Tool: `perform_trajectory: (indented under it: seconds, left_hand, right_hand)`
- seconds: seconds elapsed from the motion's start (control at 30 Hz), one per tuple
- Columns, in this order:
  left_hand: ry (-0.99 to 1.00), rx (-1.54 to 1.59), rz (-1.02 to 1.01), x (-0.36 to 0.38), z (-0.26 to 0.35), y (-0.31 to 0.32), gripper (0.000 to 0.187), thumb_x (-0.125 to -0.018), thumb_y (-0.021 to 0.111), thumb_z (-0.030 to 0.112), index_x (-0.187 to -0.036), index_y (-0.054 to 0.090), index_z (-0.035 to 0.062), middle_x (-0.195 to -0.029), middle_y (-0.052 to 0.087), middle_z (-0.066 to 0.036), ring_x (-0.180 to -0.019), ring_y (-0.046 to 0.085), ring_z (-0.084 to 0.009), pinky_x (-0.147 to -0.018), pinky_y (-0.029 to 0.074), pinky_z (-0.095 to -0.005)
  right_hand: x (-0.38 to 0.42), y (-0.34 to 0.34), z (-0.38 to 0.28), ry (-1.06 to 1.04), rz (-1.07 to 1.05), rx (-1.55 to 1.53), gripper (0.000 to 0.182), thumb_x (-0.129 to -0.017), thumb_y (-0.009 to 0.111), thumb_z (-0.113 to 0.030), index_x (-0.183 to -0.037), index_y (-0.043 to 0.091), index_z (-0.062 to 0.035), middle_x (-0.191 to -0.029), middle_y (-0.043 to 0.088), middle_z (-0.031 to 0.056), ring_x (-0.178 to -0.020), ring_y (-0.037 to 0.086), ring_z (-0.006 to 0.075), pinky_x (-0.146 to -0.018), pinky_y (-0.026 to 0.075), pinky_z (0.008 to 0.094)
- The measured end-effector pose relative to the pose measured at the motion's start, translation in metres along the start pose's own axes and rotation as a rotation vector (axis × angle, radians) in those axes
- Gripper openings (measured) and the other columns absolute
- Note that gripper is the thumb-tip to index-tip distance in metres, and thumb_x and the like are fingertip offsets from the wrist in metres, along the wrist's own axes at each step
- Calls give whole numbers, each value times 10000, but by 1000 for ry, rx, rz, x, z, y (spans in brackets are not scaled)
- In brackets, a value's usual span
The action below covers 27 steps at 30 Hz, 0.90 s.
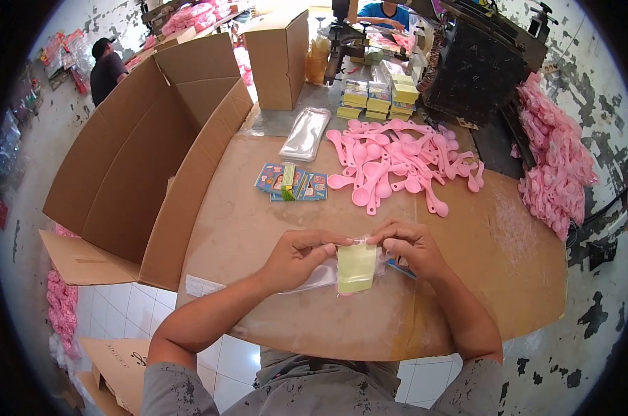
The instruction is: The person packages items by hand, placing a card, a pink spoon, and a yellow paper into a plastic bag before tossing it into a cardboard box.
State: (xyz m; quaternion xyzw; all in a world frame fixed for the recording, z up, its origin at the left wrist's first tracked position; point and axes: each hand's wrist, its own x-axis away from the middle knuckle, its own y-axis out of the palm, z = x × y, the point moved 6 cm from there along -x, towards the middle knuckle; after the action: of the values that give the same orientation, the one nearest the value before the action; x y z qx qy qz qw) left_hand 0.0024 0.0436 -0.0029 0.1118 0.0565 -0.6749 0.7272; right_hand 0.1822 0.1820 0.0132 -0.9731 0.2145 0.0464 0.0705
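Note:
Both hands pinch the top edge of a small clear plastic bag (355, 267) with a pale yellow card inside, a bit of pink showing at its bottom. My left hand (301, 258) grips the left corner, thumb and finger pressed together. On the other corner, my right hand (412, 248) is closed in the same way. Beneath my left hand lies clear plastic (319, 279), partly hidden. A blue printed card (402, 267) peeks out under my right hand. Beyond the hands lie a pile of pink measuring spoons (390, 156) and banded printed cards (288, 183).
A large open cardboard box (154, 152) stands left of the table. At the back are an upright carton (276, 59), a stack of clear bags (305, 135) and yellow card bundles (376, 100). Pink bagged items (555, 156) hang right. Two people (107, 73) are farther off.

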Motion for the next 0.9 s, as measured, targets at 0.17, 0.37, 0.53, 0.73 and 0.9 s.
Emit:
perform_trajectory:
  seconds: [0.17,0.37,0.53,0.73,0.9]
  left_hand:
    - [-181,83,23,1,-9,5,273,-1040,659,53,-1287,690,-59,-1233,743,-116,-1068,727,-153,-926,589,-273]
    - [-206,18,16,0,-5,5,292,-1046,646,48,-1316,664,-61,-1220,742,-132,-1081,732,-154,-915,595,-266]
    - [-148,-12,73,-2,0,-2,317,-1042,649,43,-1345,644,-50,-1222,739,-120,-1055,735,-146,-895,600,-268]
    - [-50,60,120,-2,5,7,380,-1022,697,82,-1367,601,-47,-1142,742,-98,-973,732,-134,-842,608,-274]
    - [-163,56,82,0,-1,3,307,-1006,733,106,-1252,648,-57,-1055,745,-71,-895,712,-93,-749,584,-259]
  right_hand:
    - [3,6,5,94,45,7,119,-972,723,-36,-1077,764,2,-1112,695,36,-967,667,113,-851,531,261]
    - [2,5,4,156,36,-50,349,-949,750,-11,-1286,661,9,-1111,687,42,-967,667,109,-843,541,274]
    - [1,16,-5,143,-111,-60,558,-939,742,20,-1452,523,-11,-1131,692,56,-1032,664,121,-887,541,282]
    - [-1,20,-21,80,-41,-82,556,-940,721,50,-1456,515,11,-1095,672,48,-1014,656,125,-886,539,286]
    - [2,16,-34,8,23,-26,531,-952,708,47,-1451,527,11,-1024,670,35,-965,663,113,-834,543,269]
